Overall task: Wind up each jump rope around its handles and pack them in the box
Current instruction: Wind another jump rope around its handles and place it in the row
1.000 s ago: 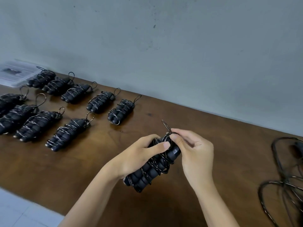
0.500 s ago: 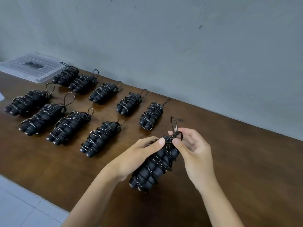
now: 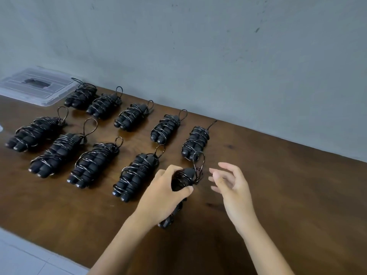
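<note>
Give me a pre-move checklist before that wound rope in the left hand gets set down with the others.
1. Left hand grips the wound rope: ok.
2. Right hand off the rope, fingers relaxed: ok.
3. End loop tucked securely: cannot tell.
4. Bare table beside the front row's last bundle: ok.
5. Nine bundles lying in two rows, undisturbed: ok.
6. Clear box open for packing: cannot tell.

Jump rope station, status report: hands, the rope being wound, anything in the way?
Left hand grips wound jump rope; right hand open, off it. Nine wound ropes lie on table. Box far left, lid on.
</note>
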A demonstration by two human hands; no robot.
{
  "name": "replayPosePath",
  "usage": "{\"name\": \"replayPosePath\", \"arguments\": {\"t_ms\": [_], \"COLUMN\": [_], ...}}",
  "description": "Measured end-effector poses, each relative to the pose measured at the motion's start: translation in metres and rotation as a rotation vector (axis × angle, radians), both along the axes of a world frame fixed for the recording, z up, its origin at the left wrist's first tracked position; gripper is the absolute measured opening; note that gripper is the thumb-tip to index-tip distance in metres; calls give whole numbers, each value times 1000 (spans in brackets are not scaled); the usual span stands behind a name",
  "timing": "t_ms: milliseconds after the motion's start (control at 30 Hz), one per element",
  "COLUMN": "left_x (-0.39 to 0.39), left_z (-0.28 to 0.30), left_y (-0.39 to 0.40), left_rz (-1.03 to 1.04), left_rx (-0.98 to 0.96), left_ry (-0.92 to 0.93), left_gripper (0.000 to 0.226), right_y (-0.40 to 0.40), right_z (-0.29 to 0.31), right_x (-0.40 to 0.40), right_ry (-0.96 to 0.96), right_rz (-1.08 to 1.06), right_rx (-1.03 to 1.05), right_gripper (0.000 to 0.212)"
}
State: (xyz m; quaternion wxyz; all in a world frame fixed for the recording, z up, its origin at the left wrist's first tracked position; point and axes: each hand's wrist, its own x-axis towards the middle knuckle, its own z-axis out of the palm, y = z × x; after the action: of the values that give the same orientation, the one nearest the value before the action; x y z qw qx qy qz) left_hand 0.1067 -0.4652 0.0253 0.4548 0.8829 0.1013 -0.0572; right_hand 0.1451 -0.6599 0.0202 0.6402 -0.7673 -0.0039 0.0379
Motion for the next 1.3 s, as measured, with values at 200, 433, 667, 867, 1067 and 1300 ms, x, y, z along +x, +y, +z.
{"name": "replayPosePath", "arguments": {"t_ms": [200,433,667,867,1067,1300], "left_x": [-2,-5,-6,6,21,33], "left_z": [-25,-42,-37,-23,-14,-2], "left_y": [-12,-26,-32,-44,-78,-148], "left_rz": [99,121,117,105,-18,-211], "left_rx": [525,609,688,626,464,304], "left_ry": [-91,-61,-49,-257,-416,-434], "left_gripper": [67,73,83,55,29,22], "right_y": [6,10,6,-19,-60,-134], "right_z": [-11,-14,-17,-16,-10,-2], "right_x": [-8,-14,-21,-25,-30,-43], "right_ry": [35,44,68,69,49,-7], "right_rz": [-42,-50,-44,-86,-180,-299], "right_rx": [-41,-61,-93,-139,-157,-259], "right_gripper": [24,23,22,29,28,27]}}
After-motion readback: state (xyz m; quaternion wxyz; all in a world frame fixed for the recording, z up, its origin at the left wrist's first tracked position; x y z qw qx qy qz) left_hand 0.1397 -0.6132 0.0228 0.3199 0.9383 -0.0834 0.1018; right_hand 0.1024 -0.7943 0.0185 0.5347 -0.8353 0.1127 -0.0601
